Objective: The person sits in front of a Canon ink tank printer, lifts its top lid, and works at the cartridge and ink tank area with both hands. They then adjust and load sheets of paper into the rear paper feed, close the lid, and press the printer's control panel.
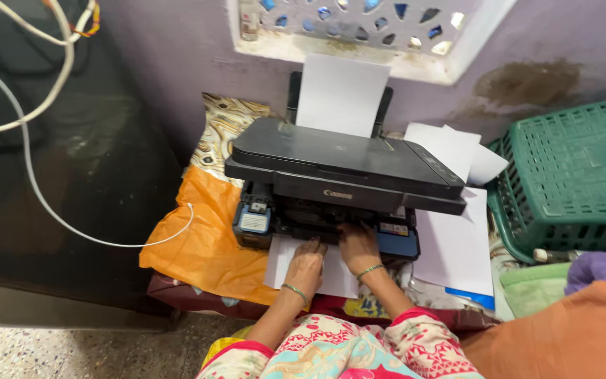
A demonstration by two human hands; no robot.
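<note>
Black plastic inkjet printer (pixel 338 165) on orange cloth (pixel 205 245). Both hands at open front slot: left hand (pixel 306 267) flat on white paper sheet (pixel 282 263); right hand (pixel 358 245) fingertips inside, grip unclear. Green plastic basket (pixel 569 175) right.

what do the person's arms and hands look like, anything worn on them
Both hands are bare, no gloves. The left hand and the right hand each have a thin bangle at the wrist, greenish with a metallic glint. The forearms are uncovered; short sleeves of a floral print in pink, red, cream and turquoise, edged in red-pink, end above the elbows.
</note>
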